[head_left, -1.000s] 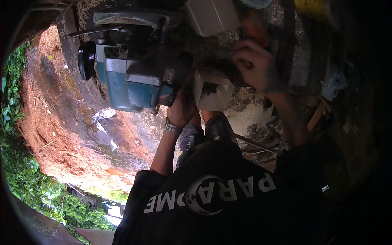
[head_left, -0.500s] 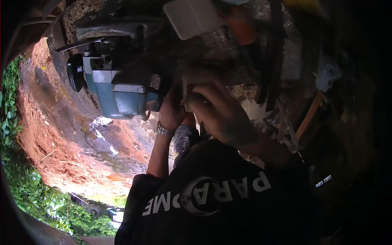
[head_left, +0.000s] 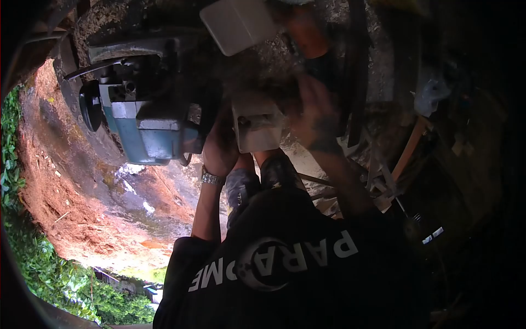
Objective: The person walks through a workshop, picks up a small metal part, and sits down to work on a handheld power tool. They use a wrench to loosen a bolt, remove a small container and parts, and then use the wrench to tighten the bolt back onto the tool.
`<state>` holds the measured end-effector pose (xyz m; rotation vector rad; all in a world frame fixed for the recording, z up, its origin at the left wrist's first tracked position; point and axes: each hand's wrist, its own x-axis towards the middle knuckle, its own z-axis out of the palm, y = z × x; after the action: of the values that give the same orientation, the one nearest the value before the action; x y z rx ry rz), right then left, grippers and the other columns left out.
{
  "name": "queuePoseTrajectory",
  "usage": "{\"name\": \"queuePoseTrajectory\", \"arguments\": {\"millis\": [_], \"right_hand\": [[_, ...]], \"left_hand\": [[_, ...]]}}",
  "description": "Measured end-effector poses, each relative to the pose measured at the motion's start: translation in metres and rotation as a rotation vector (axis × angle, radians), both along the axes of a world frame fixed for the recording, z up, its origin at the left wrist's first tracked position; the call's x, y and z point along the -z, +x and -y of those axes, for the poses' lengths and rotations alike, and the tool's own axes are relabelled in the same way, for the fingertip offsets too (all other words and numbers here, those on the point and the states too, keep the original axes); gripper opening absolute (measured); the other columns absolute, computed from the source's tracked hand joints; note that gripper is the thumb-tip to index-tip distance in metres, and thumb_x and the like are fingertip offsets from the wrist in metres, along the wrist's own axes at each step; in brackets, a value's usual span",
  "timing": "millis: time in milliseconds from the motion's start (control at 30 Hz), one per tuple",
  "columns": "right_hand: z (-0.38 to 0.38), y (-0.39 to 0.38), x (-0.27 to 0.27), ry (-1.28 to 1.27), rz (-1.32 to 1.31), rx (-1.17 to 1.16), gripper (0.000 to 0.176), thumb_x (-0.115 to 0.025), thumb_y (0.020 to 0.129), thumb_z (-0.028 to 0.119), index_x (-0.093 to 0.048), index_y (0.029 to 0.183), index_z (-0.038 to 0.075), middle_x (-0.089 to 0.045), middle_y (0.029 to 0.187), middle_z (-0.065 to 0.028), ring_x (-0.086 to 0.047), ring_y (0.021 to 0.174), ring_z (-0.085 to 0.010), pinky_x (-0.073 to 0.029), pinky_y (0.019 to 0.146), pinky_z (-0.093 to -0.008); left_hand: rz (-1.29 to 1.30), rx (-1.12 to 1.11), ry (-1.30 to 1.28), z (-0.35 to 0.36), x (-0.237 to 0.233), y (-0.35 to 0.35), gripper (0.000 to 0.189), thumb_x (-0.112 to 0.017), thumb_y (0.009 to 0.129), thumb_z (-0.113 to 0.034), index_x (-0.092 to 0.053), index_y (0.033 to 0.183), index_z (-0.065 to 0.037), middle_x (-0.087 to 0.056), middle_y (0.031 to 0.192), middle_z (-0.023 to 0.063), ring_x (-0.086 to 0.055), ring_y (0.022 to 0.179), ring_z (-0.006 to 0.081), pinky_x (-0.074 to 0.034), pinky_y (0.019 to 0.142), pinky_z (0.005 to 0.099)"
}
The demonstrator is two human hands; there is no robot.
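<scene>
My left hand (head_left: 220, 145), with a metal-band watch (head_left: 212, 176) on its wrist, is closed at the left edge of a pale, flat-faced block (head_left: 260, 134). A dark slot or recess shows in the block's upper face. My right hand (head_left: 315, 112) is apart from the block, to its right, fingers stretched out toward an orange cylindrical thing (head_left: 310, 39); it is dim and slightly blurred. Close on the left of my left hand stands a teal and grey power tool (head_left: 145, 129) with a black round knob (head_left: 91, 106).
Another pale block (head_left: 238, 24) lies beyond my hands. A dark upright bar (head_left: 356, 71) stands right of the orange thing. At the right are a clear plastic bag (head_left: 431, 96) and an orange-brown strip (head_left: 410, 147). Reddish ground (head_left: 66, 203) spreads at the left, bordered by green plants (head_left: 60, 279).
My right hand has moved off the block, up and to the right, uncovering its slotted face. My left hand stays at the block. The whole view has shifted slightly.
</scene>
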<state>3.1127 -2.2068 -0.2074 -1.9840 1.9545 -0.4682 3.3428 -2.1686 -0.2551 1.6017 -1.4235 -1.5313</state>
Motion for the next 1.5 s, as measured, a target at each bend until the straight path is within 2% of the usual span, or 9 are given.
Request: {"name": "queuePoseTrajectory", "arguments": {"millis": [133,433,667,900,1000,1100,1200,1433,1500], "right_hand": [[0.003,0.007,0.019,0.064,0.095,-0.019,0.049,-0.069,0.079,0.000,-0.063,0.127,0.002,-0.057,0.123,-0.0187,-0.053,0.116,-0.0412,-0.045,0.103,-0.0490],[0.016,-0.002,0.015,0.228,0.137,-0.069,0.035,-0.069,0.079,-0.001,-0.064,0.113,0.002,-0.059,0.117,-0.0189,-0.058,0.111,-0.0413,-0.050,0.094,-0.0492],[0.032,0.004,-0.042,0.149,0.388,0.040,0.019,-0.076,0.078,-0.001,-0.070,0.095,0.004,-0.067,0.100,-0.0130,-0.070,0.093,-0.0310,-0.057,0.077,-0.0366],[0.023,0.042,-0.098,0.183,0.418,-0.282,0.029,-0.081,0.075,0.003,-0.071,0.102,0.006,-0.069,0.100,-0.0109,-0.071,0.092,-0.0292,-0.059,0.078,-0.0375],[0.015,0.034,-0.078,0.125,0.475,-0.325,0.030,-0.078,0.076,0.005,-0.071,0.106,0.006,-0.069,0.113,-0.0106,-0.070,0.099,-0.0311,-0.060,0.081,-0.0381],[0.027,0.019,-0.053,0.097,0.336,-0.062,0.036,-0.073,0.077,0.002,-0.069,0.112,0.007,-0.067,0.122,-0.0112,-0.067,0.109,-0.0316,-0.059,0.086,-0.0387],[0.042,0.000,-0.008,0.142,0.066,-0.302,0.043,-0.071,0.076,-0.002,-0.069,0.118,0.009,-0.065,0.122,-0.0111,-0.067,0.109,-0.0338,-0.058,0.088,-0.0398],[0.056,-0.013,0.003,0.211,0.019,-0.524,0.054,-0.067,0.073,-0.005,-0.060,0.126,0.004,-0.054,0.130,-0.0151,-0.060,0.118,-0.0378,-0.054,0.098,-0.0429],[0.059,-0.015,0.000,0.219,0.027,-0.532,0.057,-0.068,0.072,-0.005,-0.058,0.127,0.004,-0.054,0.130,-0.0160,-0.060,0.119,-0.0385,-0.054,0.099,-0.0437]], "left_hand": [[-0.028,-0.012,0.045,-0.008,0.006,0.003,0.082,-0.079,0.088,-0.015,-0.034,0.155,0.000,-0.066,0.132,0.0256,-0.069,0.118,0.0303,-0.056,0.097,0.0397],[0.038,0.021,0.042,0.000,-0.006,0.000,0.079,-0.079,0.089,-0.015,-0.036,0.154,-0.001,-0.063,0.136,0.0271,-0.068,0.120,0.0295,-0.056,0.097,0.0395],[-0.132,-0.040,0.156,-0.016,0.017,0.007,0.081,-0.080,0.087,-0.011,-0.036,0.154,0.000,-0.058,0.144,0.0252,-0.063,0.127,0.0293,-0.054,0.103,0.0389],[-0.095,0.003,0.010,-0.004,0.000,0.003,0.079,-0.081,0.086,-0.013,-0.040,0.151,0.003,-0.051,0.151,0.0229,-0.057,0.135,0.0297,-0.051,0.108,0.0406],[-0.059,-0.008,-0.058,-0.004,0.006,0.002,0.064,-0.069,0.092,-0.016,-0.045,0.150,-0.001,-0.061,0.139,0.0250,-0.063,0.126,0.0362,-0.054,0.100,0.0425],[-0.014,-0.020,-0.066,-0.014,0.012,0.004,0.058,-0.062,0.096,-0.017,-0.047,0.150,-0.003,-0.064,0.135,0.0260,-0.063,0.125,0.0393,-0.054,0.099,0.0429],[-0.010,-0.005,-0.106,-0.001,0.005,-0.001,0.058,-0.061,0.096,-0.017,-0.047,0.151,-0.003,-0.063,0.137,0.0255,-0.063,0.126,0.0392,-0.053,0.100,0.0426],[-0.039,-0.023,-0.067,-0.003,0.001,-0.001,0.060,-0.062,0.094,-0.016,-0.046,0.151,-0.004,-0.062,0.138,0.0254,-0.064,0.123,0.0394,-0.054,0.096,0.0422],[-0.035,-0.010,0.029,-0.005,0.000,0.001,0.070,-0.073,0.090,-0.015,-0.042,0.151,0.000,-0.058,0.144,0.0237,-0.060,0.130,0.0336,-0.051,0.104,0.0411]]}}
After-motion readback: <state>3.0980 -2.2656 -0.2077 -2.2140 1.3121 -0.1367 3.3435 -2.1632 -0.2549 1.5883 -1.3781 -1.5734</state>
